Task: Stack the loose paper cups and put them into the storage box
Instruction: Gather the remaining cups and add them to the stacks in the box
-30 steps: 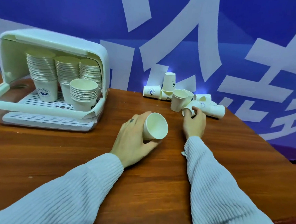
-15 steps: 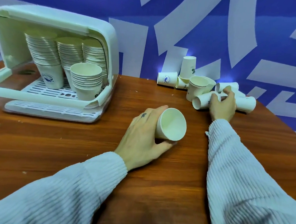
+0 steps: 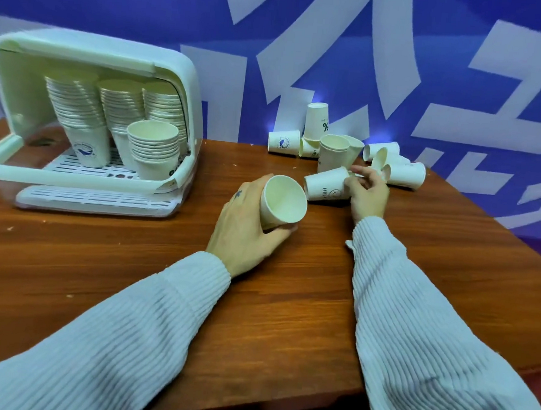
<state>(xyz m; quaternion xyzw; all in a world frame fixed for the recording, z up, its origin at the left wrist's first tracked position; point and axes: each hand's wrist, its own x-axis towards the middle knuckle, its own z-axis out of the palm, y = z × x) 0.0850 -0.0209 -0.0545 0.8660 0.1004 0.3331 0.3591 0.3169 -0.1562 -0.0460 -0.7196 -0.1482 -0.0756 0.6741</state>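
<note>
My left grip [image 3: 248,225] wraps one thin, crushable paper cup [image 3: 282,202] by its wall; my right grip [image 3: 367,192] pinches another cup [image 3: 326,184] near its rim.

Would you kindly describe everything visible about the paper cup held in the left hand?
The paper cup is plain white, apparently thin paper with a rolled rim. It is empty, tilted on its side, mouth facing the camera. The left hand wraps its body, thumb underneath, just above the wooden table. No print shows on it.
</note>
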